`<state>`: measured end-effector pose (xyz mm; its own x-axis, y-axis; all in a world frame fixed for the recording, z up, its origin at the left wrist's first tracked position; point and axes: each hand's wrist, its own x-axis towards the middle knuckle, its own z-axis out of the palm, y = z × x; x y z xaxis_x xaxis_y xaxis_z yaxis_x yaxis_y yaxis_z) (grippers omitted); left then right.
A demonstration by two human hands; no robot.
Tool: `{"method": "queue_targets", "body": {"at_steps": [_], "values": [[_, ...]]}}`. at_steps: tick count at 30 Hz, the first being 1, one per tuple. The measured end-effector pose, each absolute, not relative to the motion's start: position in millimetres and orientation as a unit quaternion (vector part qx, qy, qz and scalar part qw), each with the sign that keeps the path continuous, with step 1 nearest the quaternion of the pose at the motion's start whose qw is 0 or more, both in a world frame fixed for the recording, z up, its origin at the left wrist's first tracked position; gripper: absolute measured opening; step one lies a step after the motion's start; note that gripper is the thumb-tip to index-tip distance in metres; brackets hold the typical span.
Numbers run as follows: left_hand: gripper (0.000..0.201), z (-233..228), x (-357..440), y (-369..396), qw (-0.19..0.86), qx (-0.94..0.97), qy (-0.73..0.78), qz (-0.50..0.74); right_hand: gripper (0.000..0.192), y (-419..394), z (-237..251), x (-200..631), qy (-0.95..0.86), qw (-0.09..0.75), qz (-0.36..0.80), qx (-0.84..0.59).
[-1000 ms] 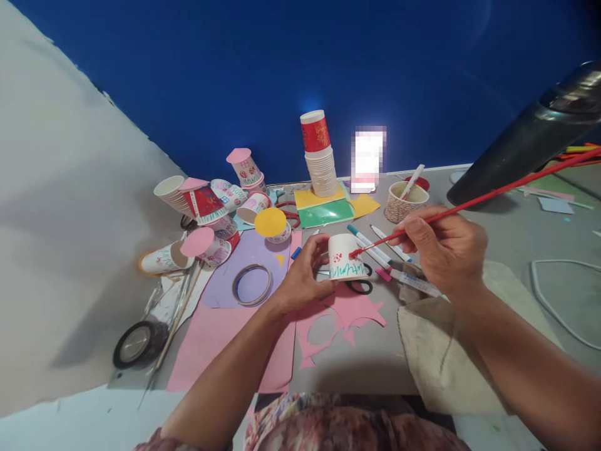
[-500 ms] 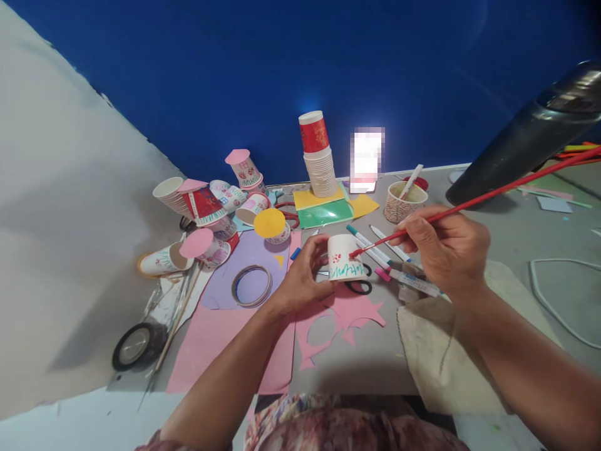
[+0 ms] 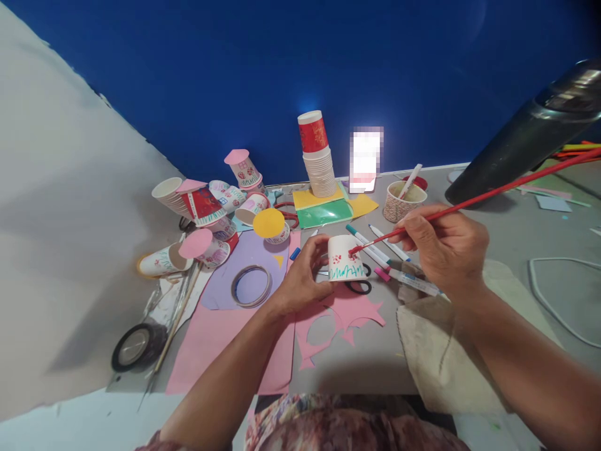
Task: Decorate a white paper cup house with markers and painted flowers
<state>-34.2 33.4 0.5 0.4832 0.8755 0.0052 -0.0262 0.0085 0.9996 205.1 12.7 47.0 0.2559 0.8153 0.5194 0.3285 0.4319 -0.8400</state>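
A white paper cup (image 3: 345, 263) is held in my left hand (image 3: 307, 269), its fingers wrapped round the cup's left side. Teal zigzag strokes run along the cup's lower edge, with red dabs above them. My right hand (image 3: 444, 250) grips a long red paintbrush (image 3: 474, 199) whose tip touches the cup's front among the red dabs. Below the cup, scissors (image 3: 359, 286) with black handles are partly hidden. Felt-tip markers (image 3: 375, 250) lie between the cup and my right hand.
Decorated paper cups (image 3: 206, 247) crowd the left side. A cup stack (image 3: 319, 156) stands at the back beside a lit phone (image 3: 365, 160). A patterned paint cup (image 3: 399, 210), a dark bottle (image 3: 507, 147) and a beige cloth (image 3: 436, 357) are on the right. Tape (image 3: 251, 286) lies on purple paper.
More red shows at the brush tip's spot on the cup. Both hands keep nearly the same place and hold; the view has shifted very slightly.
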Motion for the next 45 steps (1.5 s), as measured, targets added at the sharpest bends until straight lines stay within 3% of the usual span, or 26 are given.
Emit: {"method": "queue_targets", "body": {"at_steps": [45], "values": [[0.075,-5.1,-34.5,35.8,0.631,0.593,0.329,0.377,0.028,12.1,42.2,206.4,-0.582,0.613,0.213,-0.49]]}}
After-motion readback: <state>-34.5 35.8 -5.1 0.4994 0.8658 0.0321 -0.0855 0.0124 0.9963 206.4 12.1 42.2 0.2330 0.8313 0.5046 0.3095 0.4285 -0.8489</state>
